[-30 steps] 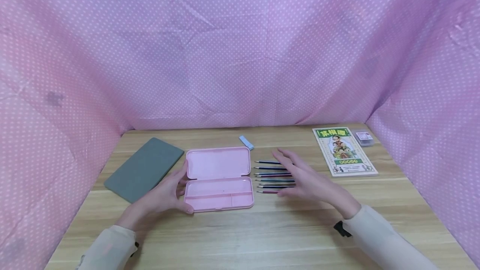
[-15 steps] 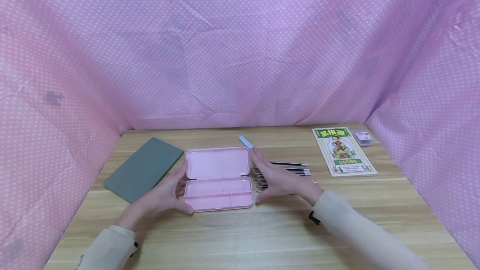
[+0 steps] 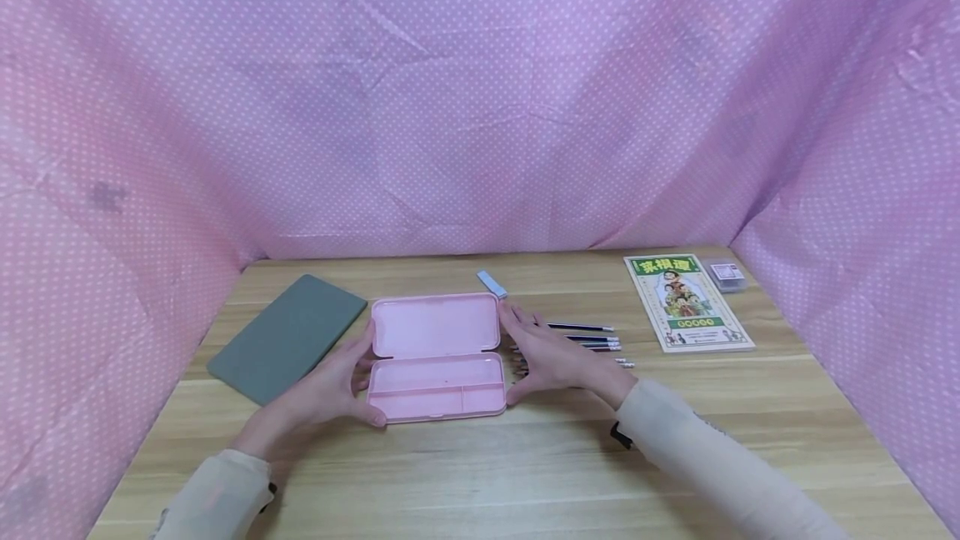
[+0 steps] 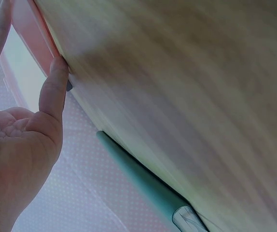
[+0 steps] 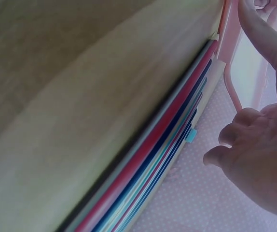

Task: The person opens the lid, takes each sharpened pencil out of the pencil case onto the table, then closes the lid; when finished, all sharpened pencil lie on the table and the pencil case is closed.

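A pink pencil case (image 3: 438, 372) lies on the table with its lid (image 3: 435, 326) swung back and its divided compartments bare. At its left side is my left hand (image 3: 326, 386), thumb at the front corner and fingers spread toward the hinge; in the left wrist view a straight digit touches the case's edge. My right hand (image 3: 555, 358) spans the right side, its thumb near the front corner and its fingers by the lid. Partly hidden beneath that hand lie several pencils (image 3: 592, 339), side by side; their painted shafts (image 5: 148, 152) also show in the right wrist view.
Left of the case lies a grey-green notebook (image 3: 288, 340). A small pale blue bar (image 3: 492, 283) sits behind the lid. Toward the right back are an illustrated booklet (image 3: 686, 302) and a small clear box (image 3: 727, 277). Pink dotted cloth (image 3: 480, 123) hangs behind the wooden table (image 3: 465, 482).
My right hand has moved left across the pencils to the right side of the pencil case. My left hand and the case have stayed almost still.
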{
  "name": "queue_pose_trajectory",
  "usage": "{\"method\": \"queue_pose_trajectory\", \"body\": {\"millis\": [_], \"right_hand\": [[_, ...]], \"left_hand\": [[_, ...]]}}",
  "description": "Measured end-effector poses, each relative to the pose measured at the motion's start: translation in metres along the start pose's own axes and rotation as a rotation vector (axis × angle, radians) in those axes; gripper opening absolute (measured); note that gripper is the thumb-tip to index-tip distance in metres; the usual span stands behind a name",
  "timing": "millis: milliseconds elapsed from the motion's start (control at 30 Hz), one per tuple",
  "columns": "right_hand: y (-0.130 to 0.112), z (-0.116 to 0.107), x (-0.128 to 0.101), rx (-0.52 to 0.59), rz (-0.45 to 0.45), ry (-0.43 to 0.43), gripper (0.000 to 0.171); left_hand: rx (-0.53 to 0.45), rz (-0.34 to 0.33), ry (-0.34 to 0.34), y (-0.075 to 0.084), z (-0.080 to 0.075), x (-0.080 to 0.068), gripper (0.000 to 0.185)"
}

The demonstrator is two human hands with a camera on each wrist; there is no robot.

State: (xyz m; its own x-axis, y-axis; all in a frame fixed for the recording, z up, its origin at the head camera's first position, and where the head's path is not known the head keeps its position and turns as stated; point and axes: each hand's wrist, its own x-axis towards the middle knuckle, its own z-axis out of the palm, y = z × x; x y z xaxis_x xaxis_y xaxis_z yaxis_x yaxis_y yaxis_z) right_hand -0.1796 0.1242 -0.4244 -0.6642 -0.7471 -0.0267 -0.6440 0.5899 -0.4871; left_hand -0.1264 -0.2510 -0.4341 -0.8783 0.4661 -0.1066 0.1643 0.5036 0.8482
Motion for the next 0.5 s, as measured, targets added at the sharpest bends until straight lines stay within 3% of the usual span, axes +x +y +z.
{"method": "queue_pose_trajectory", "body": {"millis": [500], "right_hand": [[0.0008,0.0014,0.0003,0.038,0.003,0.012,0.141]], "left_hand": [[-0.038,0.032,-0.005,-0.0020,0.0001,0.0028,0.150]]}}
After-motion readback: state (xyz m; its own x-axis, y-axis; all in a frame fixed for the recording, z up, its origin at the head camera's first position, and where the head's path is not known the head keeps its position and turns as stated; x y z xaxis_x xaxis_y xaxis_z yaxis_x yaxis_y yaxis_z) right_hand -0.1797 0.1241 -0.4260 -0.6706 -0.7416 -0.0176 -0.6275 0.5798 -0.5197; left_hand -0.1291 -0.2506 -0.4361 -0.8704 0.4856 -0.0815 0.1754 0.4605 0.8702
